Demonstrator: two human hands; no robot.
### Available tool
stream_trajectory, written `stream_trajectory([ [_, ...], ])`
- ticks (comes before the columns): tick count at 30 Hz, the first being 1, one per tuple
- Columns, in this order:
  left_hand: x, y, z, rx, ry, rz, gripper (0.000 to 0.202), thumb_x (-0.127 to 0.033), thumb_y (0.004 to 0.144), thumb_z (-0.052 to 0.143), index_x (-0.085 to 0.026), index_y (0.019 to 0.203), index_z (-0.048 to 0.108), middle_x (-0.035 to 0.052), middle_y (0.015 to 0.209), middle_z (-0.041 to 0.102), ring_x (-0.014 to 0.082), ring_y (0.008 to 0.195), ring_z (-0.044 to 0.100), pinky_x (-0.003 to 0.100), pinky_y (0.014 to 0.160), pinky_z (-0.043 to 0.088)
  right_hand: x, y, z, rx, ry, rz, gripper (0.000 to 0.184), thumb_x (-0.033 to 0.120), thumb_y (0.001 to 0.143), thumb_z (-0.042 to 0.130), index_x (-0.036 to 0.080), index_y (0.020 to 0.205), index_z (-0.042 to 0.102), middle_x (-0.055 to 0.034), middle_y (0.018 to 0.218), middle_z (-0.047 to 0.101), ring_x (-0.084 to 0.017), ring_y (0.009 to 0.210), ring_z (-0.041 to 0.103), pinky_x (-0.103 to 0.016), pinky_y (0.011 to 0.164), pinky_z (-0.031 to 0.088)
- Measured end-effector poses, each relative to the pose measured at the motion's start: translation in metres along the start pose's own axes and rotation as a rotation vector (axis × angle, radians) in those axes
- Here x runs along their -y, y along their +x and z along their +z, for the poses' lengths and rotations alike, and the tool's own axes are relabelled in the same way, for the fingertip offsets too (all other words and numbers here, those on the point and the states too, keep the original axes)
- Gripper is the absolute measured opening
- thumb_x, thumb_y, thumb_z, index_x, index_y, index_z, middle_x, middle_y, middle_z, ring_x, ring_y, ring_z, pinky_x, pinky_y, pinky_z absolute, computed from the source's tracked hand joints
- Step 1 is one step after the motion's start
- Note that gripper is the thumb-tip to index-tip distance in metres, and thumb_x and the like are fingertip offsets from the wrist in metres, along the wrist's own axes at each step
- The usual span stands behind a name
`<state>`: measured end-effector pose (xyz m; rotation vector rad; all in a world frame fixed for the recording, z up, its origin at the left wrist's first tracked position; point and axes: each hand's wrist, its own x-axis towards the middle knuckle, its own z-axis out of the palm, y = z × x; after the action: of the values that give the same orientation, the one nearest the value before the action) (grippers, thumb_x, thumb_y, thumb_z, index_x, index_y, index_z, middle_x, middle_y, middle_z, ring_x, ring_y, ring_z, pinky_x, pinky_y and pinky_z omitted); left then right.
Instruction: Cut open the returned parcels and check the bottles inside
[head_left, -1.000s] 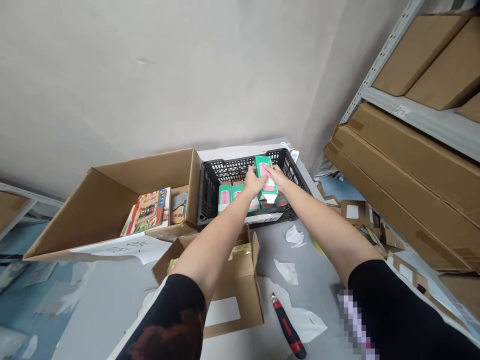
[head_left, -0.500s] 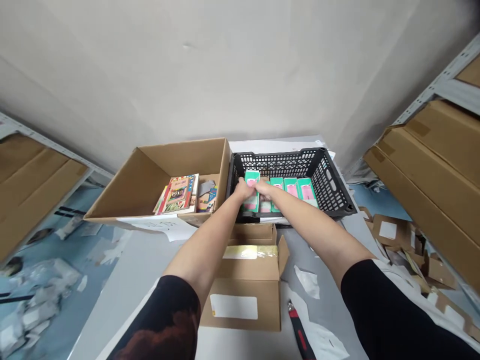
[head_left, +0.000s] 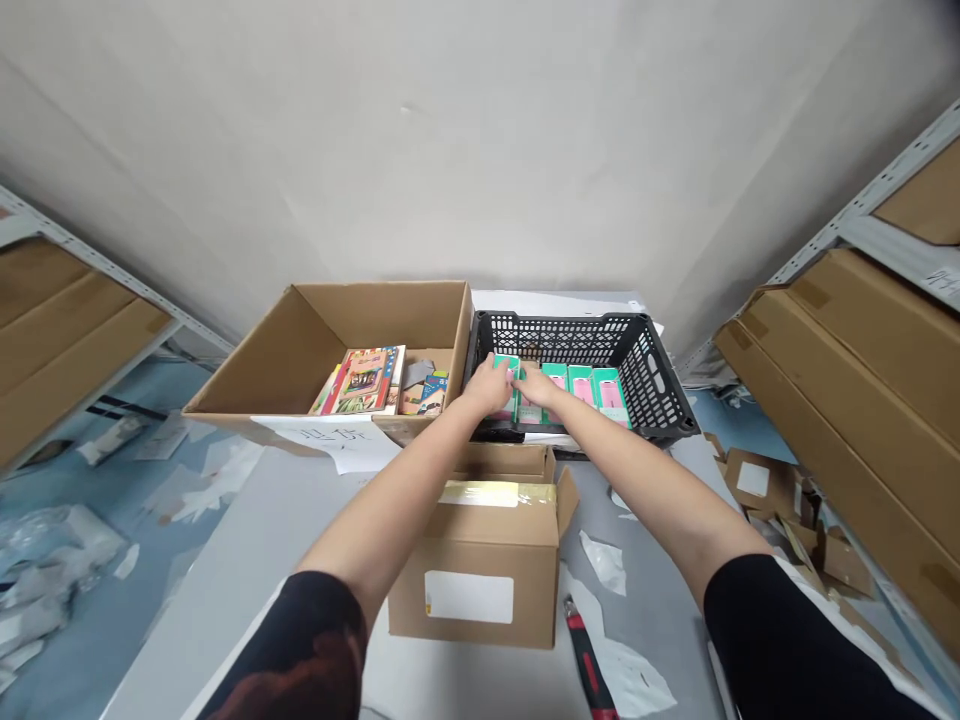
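Both my arms reach forward into a black plastic crate (head_left: 660, 385) at the far end of the grey table. Inside it stands a row of several green-and-pink boxes (head_left: 592, 387). My left hand (head_left: 487, 388) and my right hand (head_left: 534, 385) meet at the left end of the row, fingers curled round the leftmost green-and-pink box (head_left: 508, 372). The lower part of that box is hidden behind my hands.
A large open cardboard box (head_left: 300, 340) with books (head_left: 364, 378) sits left of the crate. A small open carton (head_left: 487, 550) stands near me. A red-and-black utility knife (head_left: 589, 665) and paper scraps lie on the table. Shelves of flat cartons (head_left: 855, 380) flank both sides.
One second ago my hands held a green-and-pink box above the crate. They have lowered it into the left end of the row. My head has turned left, centring the view.
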<state>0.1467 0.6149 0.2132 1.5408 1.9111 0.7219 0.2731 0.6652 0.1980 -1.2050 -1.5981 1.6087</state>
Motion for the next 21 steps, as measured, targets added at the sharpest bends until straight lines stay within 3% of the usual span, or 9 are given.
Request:
stream_trajectory([
  [3,-0.006,-0.057,-0.032,-0.119,0.136,0.334,0.057,-0.021,0.078,0.061,-0.021,0.135,0.052,0.0106,0.156,0.031,0.0312,0.147,0.021,0.044,0.121,0.015,0.028,-0.047,-0.010,0.012,-0.262,-0.295,0.049,0.028,0.074,0.071,0.025,0.122,0.061,-0.0068,0.138,0.054,-0.026,0.140,0.035,-0.044,0.119,0.023],
  [5,0.006,-0.108,-0.051,-0.215,0.155,0.397,0.054,-0.023,0.081,0.059,-0.026,0.135,0.052,0.0070,0.155,0.034,0.0305,0.144,0.027,0.046,0.121,0.018,0.031,-0.091,-0.017,0.060,-0.387,-0.455,0.052,0.034,0.081,0.064,0.028,0.132,0.056,-0.0044,0.146,0.048,-0.025,0.140,0.036,-0.044,0.119,0.022],
  [8,0.052,-0.186,-0.067,-0.342,0.126,0.260,0.048,-0.031,0.086,0.056,-0.029,0.133,0.051,0.0069,0.149,0.041,0.0287,0.140,0.034,0.046,0.119,0.025,0.003,-0.162,-0.025,-0.088,-0.404,-0.406,0.045,0.042,0.080,0.064,0.030,0.123,0.062,-0.0057,0.138,0.055,-0.027,0.136,0.041,-0.047,0.116,0.028],
  [10,0.090,-0.227,-0.067,-0.415,0.008,0.049,0.046,-0.039,0.088,0.052,-0.027,0.133,0.050,0.0095,0.139,0.050,0.0280,0.134,0.043,0.046,0.114,0.032,-0.027,-0.202,-0.023,-0.308,-0.321,-0.205,0.043,0.049,0.078,0.063,0.027,0.115,0.064,-0.0086,0.127,0.061,-0.030,0.124,0.052,-0.050,0.106,0.041],
  [12,0.122,-0.255,-0.061,-0.443,-0.136,-0.176,0.055,-0.048,0.089,0.050,-0.022,0.137,0.045,0.0137,0.139,0.050,0.0302,0.128,0.048,0.049,0.109,0.038,-0.053,-0.234,-0.011,-0.375,-0.154,0.030,0.055,0.056,0.076,0.064,0.028,0.123,0.058,-0.0085,0.121,0.064,-0.030,0.112,0.060,-0.050,0.094,0.050],
  [14,0.138,-0.274,-0.053,-0.309,-0.328,-0.256,0.056,-0.054,0.088,0.050,-0.022,0.134,0.046,0.0128,0.136,0.054,0.0300,0.123,0.054,0.048,0.105,0.042,-0.068,-0.257,0.007,-0.372,0.057,0.162,0.069,0.058,0.076,0.062,0.033,0.138,0.043,-0.0074,0.121,0.065,-0.028,0.100,0.067,-0.046,0.082,0.056],
  [17,0.140,-0.297,-0.047,-0.089,-0.566,-0.219,0.047,-0.055,0.088,0.052,-0.027,0.126,0.053,0.0078,0.127,0.063,0.0282,0.118,0.060,0.045,0.102,0.046,-0.072,-0.286,0.043,-0.405,0.233,0.185,0.083,0.056,0.077,0.062,0.038,0.148,0.023,-0.0073,0.127,0.064,-0.027,0.099,0.069,-0.043,0.075,0.058],
  [19,0.138,-0.315,-0.051,-0.058,-0.622,-0.198,0.041,-0.052,0.088,0.055,-0.027,0.120,0.055,0.0065,0.125,0.065,0.0283,0.117,0.060,0.045,0.101,0.046,-0.071,-0.304,0.070,-0.437,0.253,0.141,0.084,0.054,0.077,0.065,0.036,0.148,0.023,-0.0080,0.130,0.062,-0.027,0.110,0.065,-0.044,0.082,0.057],
  [21,0.139,-0.334,-0.059,-0.055,-0.622,-0.184,0.036,-0.050,0.087,0.056,-0.027,0.115,0.056,0.0064,0.125,0.065,0.0280,0.117,0.060,0.044,0.101,0.046,-0.072,-0.322,0.094,-0.447,0.224,0.061,0.077,0.051,0.075,0.067,0.033,0.142,0.035,-0.0086,0.131,0.062,-0.027,0.117,0.062,-0.045,0.092,0.054],
])
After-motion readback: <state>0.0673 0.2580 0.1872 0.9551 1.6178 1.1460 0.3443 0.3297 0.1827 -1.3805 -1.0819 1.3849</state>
